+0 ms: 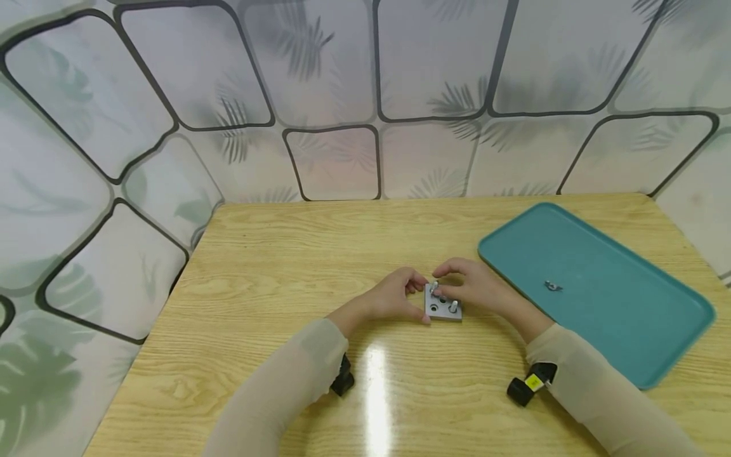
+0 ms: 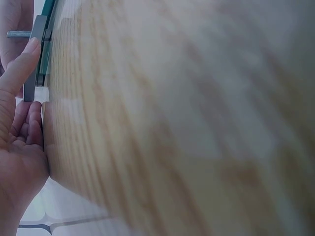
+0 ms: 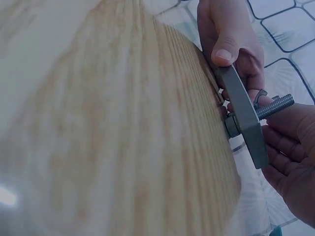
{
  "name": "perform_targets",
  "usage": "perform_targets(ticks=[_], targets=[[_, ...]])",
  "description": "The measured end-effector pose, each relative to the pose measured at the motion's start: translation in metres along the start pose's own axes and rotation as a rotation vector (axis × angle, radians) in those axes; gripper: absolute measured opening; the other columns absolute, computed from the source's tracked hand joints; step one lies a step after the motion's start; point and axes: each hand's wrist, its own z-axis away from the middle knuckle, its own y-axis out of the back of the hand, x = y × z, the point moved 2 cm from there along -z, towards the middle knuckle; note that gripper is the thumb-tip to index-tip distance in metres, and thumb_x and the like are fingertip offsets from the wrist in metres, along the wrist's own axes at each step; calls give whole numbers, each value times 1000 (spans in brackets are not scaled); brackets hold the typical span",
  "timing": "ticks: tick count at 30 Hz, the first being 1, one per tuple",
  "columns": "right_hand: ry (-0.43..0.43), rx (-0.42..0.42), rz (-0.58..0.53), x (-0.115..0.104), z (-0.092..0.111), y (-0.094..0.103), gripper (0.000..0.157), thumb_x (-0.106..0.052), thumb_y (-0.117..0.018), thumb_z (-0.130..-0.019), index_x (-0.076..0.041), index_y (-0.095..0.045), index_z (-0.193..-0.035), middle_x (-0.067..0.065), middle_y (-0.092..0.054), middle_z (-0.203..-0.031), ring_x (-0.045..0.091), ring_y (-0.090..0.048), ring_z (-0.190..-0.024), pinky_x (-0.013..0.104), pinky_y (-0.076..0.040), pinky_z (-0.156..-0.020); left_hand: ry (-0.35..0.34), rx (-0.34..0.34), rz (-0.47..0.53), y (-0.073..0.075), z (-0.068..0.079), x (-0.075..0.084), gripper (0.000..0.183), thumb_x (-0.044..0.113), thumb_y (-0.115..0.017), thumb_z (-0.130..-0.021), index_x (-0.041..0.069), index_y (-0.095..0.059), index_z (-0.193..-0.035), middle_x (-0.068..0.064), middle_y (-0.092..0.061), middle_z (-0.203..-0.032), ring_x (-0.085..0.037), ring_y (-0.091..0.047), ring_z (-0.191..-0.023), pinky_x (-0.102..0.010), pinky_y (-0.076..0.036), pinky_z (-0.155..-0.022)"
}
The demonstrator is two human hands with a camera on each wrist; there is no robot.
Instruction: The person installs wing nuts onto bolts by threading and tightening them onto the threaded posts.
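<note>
A small grey metal plate [image 1: 443, 313] with round holes is held just above the wooden table. My left hand [image 1: 395, 296] grips it by the left side, the thumb at its near corner. One bolt [image 1: 454, 306] sticks up through the near right hole. At the far left hole, my right hand [image 1: 480, 285] pinches a wing nut [image 3: 260, 96] at a second bolt; its fingers partly hide it. Seen from the right wrist, a bolt's threaded shank [image 3: 276, 106] points away from the table, and a bolt head [image 3: 232, 125] sits under the plate.
To the right, a teal tray [image 1: 605, 254] lies at an angle on the table [image 1: 285, 254]. Another wing nut [image 1: 553, 286] rests on it. A patterned wall covering [image 1: 331, 165] stands behind the table's far edge.
</note>
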Motion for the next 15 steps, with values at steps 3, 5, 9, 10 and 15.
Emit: perform_targets(ticks=[3, 5, 9, 10, 15], targets=[[4, 5, -5, 1, 1, 0, 29, -18, -72, -84, -4, -65, -108, 11, -66, -109, 32, -58, -107, 51, -43, -93, 1, 0, 5, 0, 0, 1, 69, 24, -87, -67, 6, -51, -124, 1, -51, -114, -12, -47, -102, -25, -40, -91], [15, 7, -5, 3, 2, 0, 27, -18, -72, -84, -4, -65, -106, 11, -66, -106, 31, -59, -105, 51, -44, -91, 0, 0, 1, 0, 0, 1, 69, 23, -87, -67, 6, -50, -124, 1, -51, -114, -12, -47, -102, -25, -40, -91], [18, 4, -8, 6, 4, 1, 22, -17, -73, -83, -6, -67, -101, 7, -67, -101, 26, -60, -100, 48, -46, -88, 0, 5, -5, 0, -1, 1, 70, 24, -87, -67, 6, -51, -124, 1, -52, -113, -12, -47, -101, -24, -40, -90], [20, 3, -3, 6, 5, 1, 20, -17, -73, -83, -7, -67, -100, 6, -67, -100, 25, -60, -99, 47, -46, -88, 0, 6, -8, 0, -1, 0, 70, 24, -87, -67, 6, -51, -124, 1, -52, -113, -12, -47, -101, -24, -41, -90], [50, 18, 14, 7, 8, 2, 15, -16, -74, -82, -11, -68, -96, 2, -68, -98, 20, -61, -96, 41, -47, -86, 3, 13, -8, 0, -1, 1, 70, 23, -87, -66, 5, -51, -124, 1, -52, -112, -12, -47, -101, -24, -41, -90]])
